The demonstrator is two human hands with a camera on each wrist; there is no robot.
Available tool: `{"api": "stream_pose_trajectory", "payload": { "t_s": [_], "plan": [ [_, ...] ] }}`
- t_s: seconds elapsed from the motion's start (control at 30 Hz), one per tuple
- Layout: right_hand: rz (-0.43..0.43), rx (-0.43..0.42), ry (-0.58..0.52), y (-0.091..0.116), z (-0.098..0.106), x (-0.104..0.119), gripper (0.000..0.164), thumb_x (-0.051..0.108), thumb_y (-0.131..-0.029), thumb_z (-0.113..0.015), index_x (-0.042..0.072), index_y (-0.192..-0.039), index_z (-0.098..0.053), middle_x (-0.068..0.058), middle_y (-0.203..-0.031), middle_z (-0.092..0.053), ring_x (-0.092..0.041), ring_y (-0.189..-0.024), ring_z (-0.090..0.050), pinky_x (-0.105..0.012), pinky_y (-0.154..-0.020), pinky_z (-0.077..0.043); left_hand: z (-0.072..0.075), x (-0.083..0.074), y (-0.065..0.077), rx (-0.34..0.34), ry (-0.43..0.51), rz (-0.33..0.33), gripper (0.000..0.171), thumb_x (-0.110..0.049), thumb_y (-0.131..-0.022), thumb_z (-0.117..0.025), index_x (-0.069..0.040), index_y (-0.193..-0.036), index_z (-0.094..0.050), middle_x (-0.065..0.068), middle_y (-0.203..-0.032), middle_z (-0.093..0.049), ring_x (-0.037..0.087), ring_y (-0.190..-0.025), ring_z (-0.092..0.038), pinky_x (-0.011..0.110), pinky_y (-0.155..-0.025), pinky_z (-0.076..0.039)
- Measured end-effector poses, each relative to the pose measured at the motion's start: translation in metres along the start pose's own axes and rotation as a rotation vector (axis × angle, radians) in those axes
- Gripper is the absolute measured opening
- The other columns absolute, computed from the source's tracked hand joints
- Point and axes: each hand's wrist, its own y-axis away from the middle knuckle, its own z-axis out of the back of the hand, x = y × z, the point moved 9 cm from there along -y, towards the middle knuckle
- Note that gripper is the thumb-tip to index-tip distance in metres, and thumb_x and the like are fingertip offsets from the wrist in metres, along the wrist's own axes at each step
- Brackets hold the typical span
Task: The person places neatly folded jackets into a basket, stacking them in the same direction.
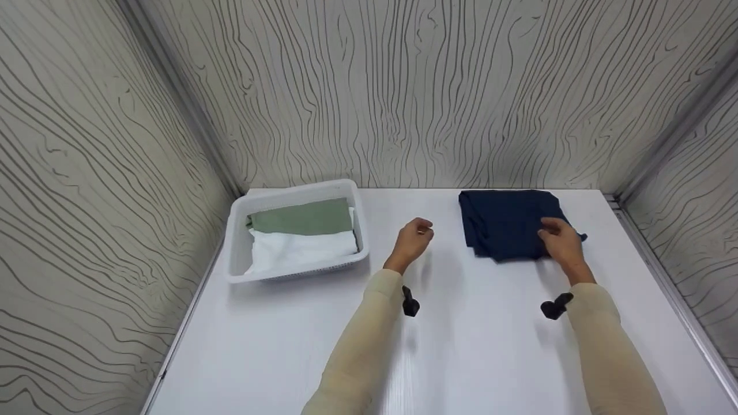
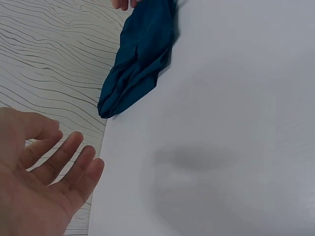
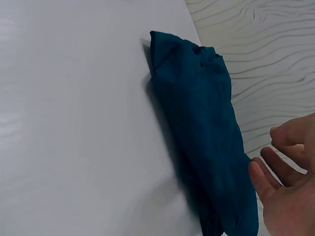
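Note:
A folded dark navy cloth (image 1: 507, 225) lies at the back right of the white table; both wrist views show it in a teal tint. Over its right side hovers my right hand (image 1: 562, 242), fingers relaxed and holding nothing. In the right wrist view, the fingers (image 3: 261, 179) appear close beside the cloth (image 3: 197, 123); whether they touch it I cannot tell. My left hand (image 1: 412, 242) is in the air left of the cloth, its fingers loosely bent with nothing between them. The left wrist view shows this hand (image 2: 44, 182) apart from the cloth (image 2: 140, 54).
At the back left stands a white plastic basket (image 1: 233, 242) containing a folded green cloth (image 1: 305, 218) and a white cloth (image 1: 302, 248). Wood-patterned panels (image 1: 392, 92) wall in the table (image 1: 478, 346) behind and on both sides. Each sleeve carries a small black wrist mount (image 1: 410, 302).

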Motion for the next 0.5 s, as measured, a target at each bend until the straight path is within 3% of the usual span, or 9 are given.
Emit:
{"api": "stream_pose_trajectory", "payload": {
  "t_s": [0.13,0.27,0.4,0.5],
  "plan": [
    [-0.038,-0.011,0.025,-0.002,0.015,-0.015,0.055,0.012,-0.111,-0.046,-0.011,-0.159,-0.036,-0.04,-0.164,-0.031,-0.055,-0.155,-0.028,-0.063,-0.125,-0.03,-0.011,0.0,-0.004,0.032,0.0,0.026,0.034,-0.015,-0.107,-0.058,-0.003,-0.138,-0.065,0.012,-0.127,-0.073,0.024,-0.119,-0.071,0.033,-0.096,-0.059],
    [-0.07,0.019,0.066,-0.004,0.02,-0.027,0.062,0.016,-0.111,-0.044,-0.013,-0.163,-0.024,-0.04,-0.17,-0.013,-0.058,-0.159,-0.01,-0.066,-0.13,-0.014,-0.022,-0.001,-0.004,0.065,-0.001,0.047,0.042,-0.014,-0.107,-0.059,-0.003,-0.147,-0.059,0.015,-0.138,-0.069,0.027,-0.129,-0.068,0.036,-0.103,-0.058],
    [-0.103,0.066,0.131,-0.004,0.018,-0.037,0.069,0.023,-0.113,-0.04,-0.014,-0.164,-0.012,-0.042,-0.169,-0.008,-0.06,-0.158,-0.007,-0.067,-0.13,-0.013,-0.036,-0.003,-0.001,0.121,-0.022,0.065,0.053,-0.019,-0.108,-0.058,-0.009,-0.158,-0.049,0.016,-0.156,-0.057,0.031,-0.143,-0.059,0.042,-0.114,-0.052],
    [-0.11,0.074,0.198,-0.003,0.014,-0.04,0.071,0.028,-0.113,-0.038,-0.016,-0.163,-0.012,-0.046,-0.166,-0.012,-0.062,-0.156,-0.012,-0.068,-0.129,-0.016,-0.043,-0.006,0.0,0.154,-0.036,0.069,0.059,-0.02,-0.108,-0.058,-0.012,-0.163,-0.042,0.015,-0.165,-0.049,0.032,-0.149,-0.053,0.043,-0.119,-0.048]
  ]
}}
